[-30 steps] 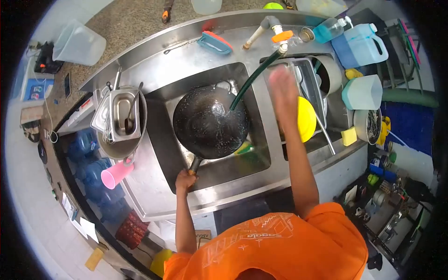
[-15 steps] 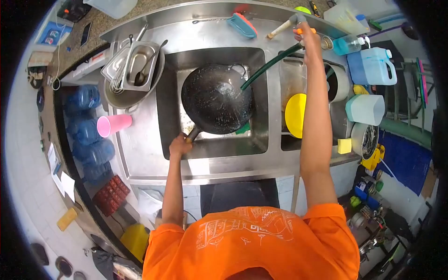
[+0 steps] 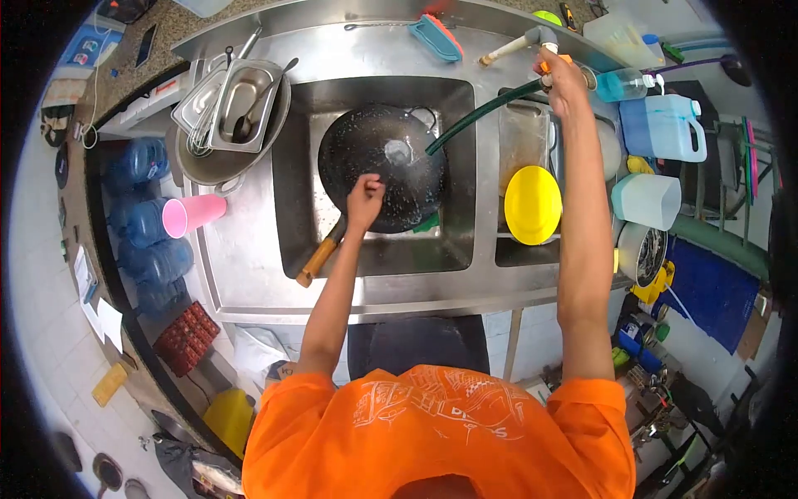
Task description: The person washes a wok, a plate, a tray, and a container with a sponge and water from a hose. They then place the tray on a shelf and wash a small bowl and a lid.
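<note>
A dark wok [image 3: 416, 187] lies in the sink basin [image 3: 291, 166], its wooden handle [image 3: 316, 262] resting over the front edge. Water from a green hose [image 3: 490, 112] runs into the wok and splashes up in drops. Above the wok's left part is my left hand [image 3: 366, 202], its fingers curled in and nothing visible in them. My right hand [image 3: 567, 83] grips the tap [image 3: 549, 62] with the orange lever, at the back right, where the hose joins it. A green piece shows under the wok's right edge.
To the left stand a large pot with metal trays and a whisk [image 3: 202, 133], and a pink cup [image 3: 193, 214]. A yellow plate [image 3: 533, 205] leans in the right basin. Behind lies a blue brush [image 3: 436, 40]; jugs [image 3: 661, 129] line the right side.
My left hand has let go of the wok's handle and moved up and right, over the wok. My right hand stays at the tap. The view has shifted slightly.
</note>
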The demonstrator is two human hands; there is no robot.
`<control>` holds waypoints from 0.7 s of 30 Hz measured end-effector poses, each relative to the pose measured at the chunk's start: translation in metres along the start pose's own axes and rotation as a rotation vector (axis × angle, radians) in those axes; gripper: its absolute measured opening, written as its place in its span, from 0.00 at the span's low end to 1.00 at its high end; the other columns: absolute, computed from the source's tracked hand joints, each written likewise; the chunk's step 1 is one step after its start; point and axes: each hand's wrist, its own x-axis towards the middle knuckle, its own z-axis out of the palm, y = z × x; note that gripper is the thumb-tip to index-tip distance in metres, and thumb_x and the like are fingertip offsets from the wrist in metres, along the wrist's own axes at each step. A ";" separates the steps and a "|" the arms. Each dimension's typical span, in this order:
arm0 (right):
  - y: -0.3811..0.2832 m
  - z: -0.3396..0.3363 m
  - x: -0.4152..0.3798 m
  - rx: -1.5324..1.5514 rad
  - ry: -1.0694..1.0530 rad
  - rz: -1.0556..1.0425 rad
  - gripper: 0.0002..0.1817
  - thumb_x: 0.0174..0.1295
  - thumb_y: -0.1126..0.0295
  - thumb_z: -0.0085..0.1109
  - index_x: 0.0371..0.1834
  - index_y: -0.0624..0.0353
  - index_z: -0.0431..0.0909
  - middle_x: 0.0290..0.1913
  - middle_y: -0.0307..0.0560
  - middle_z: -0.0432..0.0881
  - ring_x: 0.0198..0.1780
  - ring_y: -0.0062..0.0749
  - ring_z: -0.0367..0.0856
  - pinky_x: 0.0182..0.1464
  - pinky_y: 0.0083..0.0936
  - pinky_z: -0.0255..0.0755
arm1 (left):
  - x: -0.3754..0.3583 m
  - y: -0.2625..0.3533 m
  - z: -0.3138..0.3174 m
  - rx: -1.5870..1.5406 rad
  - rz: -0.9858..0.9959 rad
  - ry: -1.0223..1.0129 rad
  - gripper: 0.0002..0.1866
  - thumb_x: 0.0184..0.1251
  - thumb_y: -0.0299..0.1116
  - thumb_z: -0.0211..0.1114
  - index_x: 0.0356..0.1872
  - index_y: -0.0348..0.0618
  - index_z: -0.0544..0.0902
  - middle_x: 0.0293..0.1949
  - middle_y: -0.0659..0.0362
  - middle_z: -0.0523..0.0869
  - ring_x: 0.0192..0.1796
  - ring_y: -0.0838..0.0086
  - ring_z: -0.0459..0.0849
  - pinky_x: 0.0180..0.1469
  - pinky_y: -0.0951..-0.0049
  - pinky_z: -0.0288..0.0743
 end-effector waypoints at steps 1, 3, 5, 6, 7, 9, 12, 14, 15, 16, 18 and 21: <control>0.003 -0.003 0.002 -0.005 0.000 0.002 0.10 0.58 0.71 0.61 0.37 0.65 0.74 0.36 0.43 0.78 0.34 0.26 0.75 0.39 0.22 0.66 | 0.013 -0.020 0.016 -0.025 -0.037 -0.038 0.12 0.59 0.28 0.64 0.45 0.40 0.79 0.31 0.63 0.84 0.31 0.80 0.80 0.35 0.79 0.74; 0.007 -0.011 0.009 0.067 -0.050 -0.015 0.08 0.58 0.73 0.61 0.37 0.64 0.73 0.34 0.40 0.75 0.33 0.24 0.71 0.37 0.23 0.63 | 0.036 -0.040 0.047 -0.069 -0.220 -0.103 0.12 0.60 0.28 0.63 0.45 0.40 0.80 0.32 0.62 0.84 0.31 0.78 0.81 0.35 0.77 0.75; 0.009 -0.017 0.012 0.039 -0.098 -0.018 0.07 0.59 0.74 0.60 0.37 0.63 0.73 0.33 0.39 0.75 0.33 0.23 0.71 0.38 0.22 0.63 | 0.054 -0.041 0.070 -0.114 -0.403 -0.159 0.12 0.61 0.28 0.62 0.46 0.40 0.80 0.32 0.61 0.84 0.31 0.77 0.81 0.34 0.76 0.76; 0.009 -0.021 0.011 0.019 -0.134 -0.023 0.06 0.59 0.76 0.59 0.37 0.63 0.73 0.32 0.38 0.74 0.34 0.23 0.70 0.38 0.21 0.62 | 0.061 -0.037 0.081 -0.282 -0.536 -0.165 0.12 0.61 0.28 0.61 0.46 0.40 0.80 0.33 0.59 0.84 0.31 0.75 0.82 0.33 0.74 0.78; 0.003 -0.025 0.010 -0.017 -0.231 0.015 0.09 0.59 0.79 0.56 0.43 0.64 0.74 0.35 0.39 0.74 0.34 0.23 0.70 0.39 0.19 0.62 | 0.069 -0.039 0.094 -0.455 -0.667 -0.171 0.12 0.62 0.27 0.59 0.47 0.40 0.80 0.33 0.58 0.84 0.31 0.73 0.82 0.32 0.72 0.80; -0.010 -0.032 0.008 -0.077 -0.320 0.044 0.14 0.59 0.81 0.53 0.50 0.67 0.72 0.38 0.40 0.74 0.36 0.24 0.71 0.41 0.19 0.65 | 0.083 -0.057 0.123 -0.626 -0.696 -0.127 0.12 0.62 0.28 0.59 0.46 0.39 0.80 0.32 0.57 0.84 0.31 0.73 0.82 0.31 0.71 0.80; -0.028 -0.039 0.014 -0.162 -0.480 0.123 0.25 0.55 0.84 0.48 0.60 0.68 0.67 0.46 0.43 0.75 0.45 0.26 0.75 0.52 0.18 0.69 | 0.105 -0.064 0.145 -0.741 -0.707 -0.117 0.10 0.64 0.29 0.57 0.43 0.39 0.80 0.30 0.57 0.83 0.30 0.73 0.82 0.29 0.72 0.80; -0.041 -0.037 0.009 -0.319 -0.525 0.147 0.29 0.51 0.83 0.48 0.61 0.68 0.66 0.49 0.46 0.75 0.53 0.28 0.75 0.58 0.19 0.67 | 0.112 -0.063 0.157 -0.688 -0.695 -0.150 0.09 0.65 0.29 0.55 0.41 0.38 0.81 0.29 0.58 0.82 0.29 0.73 0.81 0.28 0.73 0.79; -0.041 -0.040 0.014 -0.345 -0.576 0.138 0.31 0.48 0.82 0.49 0.62 0.69 0.65 0.53 0.48 0.75 0.57 0.31 0.75 0.61 0.22 0.66 | 0.112 -0.057 0.162 -0.626 -0.636 -0.129 0.09 0.67 0.31 0.54 0.37 0.39 0.81 0.28 0.58 0.82 0.27 0.73 0.80 0.28 0.73 0.79; -0.037 -0.043 0.017 -0.345 -0.578 0.141 0.31 0.48 0.82 0.49 0.62 0.69 0.65 0.53 0.48 0.75 0.57 0.31 0.75 0.61 0.22 0.66 | 0.112 -0.051 0.165 -0.564 -0.575 -0.109 0.11 0.69 0.32 0.52 0.34 0.39 0.82 0.27 0.59 0.81 0.25 0.73 0.80 0.28 0.73 0.78; -0.025 -0.044 0.021 -0.518 -0.412 0.077 0.32 0.51 0.79 0.55 0.63 0.66 0.63 0.53 0.50 0.74 0.55 0.40 0.76 0.61 0.31 0.65 | 0.103 -0.020 0.155 -0.436 -0.649 -0.159 0.13 0.69 0.34 0.53 0.31 0.40 0.83 0.26 0.58 0.81 0.25 0.71 0.80 0.29 0.69 0.78; -0.014 0.012 -0.065 -0.985 0.317 -0.979 0.30 0.52 0.74 0.58 0.62 0.63 0.66 0.57 0.62 0.70 0.57 0.53 0.71 0.60 0.39 0.64 | 0.103 -0.032 0.158 0.016 -0.474 -0.185 0.15 0.69 0.39 0.54 0.30 0.42 0.83 0.25 0.55 0.81 0.25 0.64 0.80 0.33 0.61 0.77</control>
